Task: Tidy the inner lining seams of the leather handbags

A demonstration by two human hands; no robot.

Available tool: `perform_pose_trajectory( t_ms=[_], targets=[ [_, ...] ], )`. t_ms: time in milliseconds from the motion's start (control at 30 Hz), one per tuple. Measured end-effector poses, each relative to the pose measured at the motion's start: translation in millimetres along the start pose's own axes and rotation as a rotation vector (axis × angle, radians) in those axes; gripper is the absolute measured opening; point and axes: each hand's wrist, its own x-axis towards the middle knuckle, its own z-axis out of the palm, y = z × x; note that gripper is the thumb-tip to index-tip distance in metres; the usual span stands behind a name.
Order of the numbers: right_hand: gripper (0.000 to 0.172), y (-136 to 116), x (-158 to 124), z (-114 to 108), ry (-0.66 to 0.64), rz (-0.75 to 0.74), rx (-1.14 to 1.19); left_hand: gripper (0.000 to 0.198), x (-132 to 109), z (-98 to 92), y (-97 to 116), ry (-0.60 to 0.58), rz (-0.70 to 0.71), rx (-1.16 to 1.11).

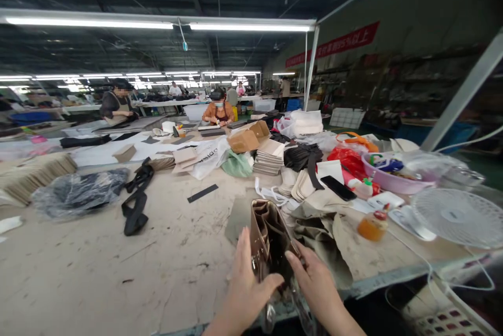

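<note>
A brown bag with open compartments stands at the table's front edge, its dark inside facing up. My left hand is at its left side, fingers stretched forward and thumb spread over the near part. On the right side, my right hand grips the bag's rim, thumb on the inner side and fingers outside. Shiny metal pieces hang at the near end between my hands. Under and beside the bag lie olive-grey fabric pieces.
A black strap and a plastic-wrapped bundle lie left. Rightward are a phone, a glue bottle, a white fan and a pink basin. Stacked panels stand behind the bag. People sit at tables beyond.
</note>
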Motion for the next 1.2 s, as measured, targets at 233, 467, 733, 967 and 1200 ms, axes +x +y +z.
perform_pose_trajectory(
  t_ms=[233, 467, 733, 967, 1200],
  targets=[
    [0.040, 10, -7, -14, -0.027, -0.111, -0.091, 0.086, 22, 12.0, 7, 0.119, 0.117, 0.200],
    [0.037, 51, -34, -58, -0.144, -0.028, -0.221, 0.041, 26, -55.5, 15, -0.179, 0.159, 0.200],
    [0.054, 25, -25, -60, 0.131, -0.590, -0.684, 0.049, 15, -44.7, 16, -0.166, 0.198, 0.298],
    [0.031, -33, 5, -47, -0.066, -0.798, -0.552, 0.038, 20, -33.3, 13, -0.089, 0.282, 0.312],
    [0.029, -54, 52, -26, -0.342, -0.731, -0.413, 0.038, 20, -29.0, 18, -0.096, 0.242, 0.378]
  ],
)
